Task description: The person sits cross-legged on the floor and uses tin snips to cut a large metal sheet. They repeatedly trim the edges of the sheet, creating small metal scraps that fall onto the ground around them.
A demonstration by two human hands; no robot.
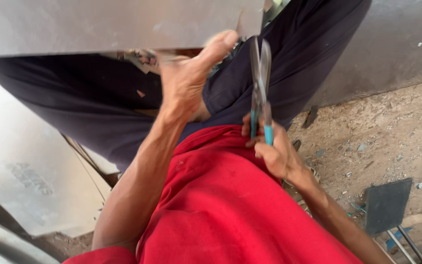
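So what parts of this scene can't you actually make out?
- Head view: the left hand has its fingertips blurred where they meet the metal sheet, so the grip is unclear.
- The snips have their blade tips by the sheet's edge; whether they bite it cannot be told.
- The right hand covers the blue handles' lower ends.
- The metal sheet is cut off by the top edge.
- The dark plate on the ground: its stand runs off the bottom edge.

Bright, flat daylight, soft shadows under the legs, glare washing out the metal sheet (30,166) at left, slight motion blur throughout.
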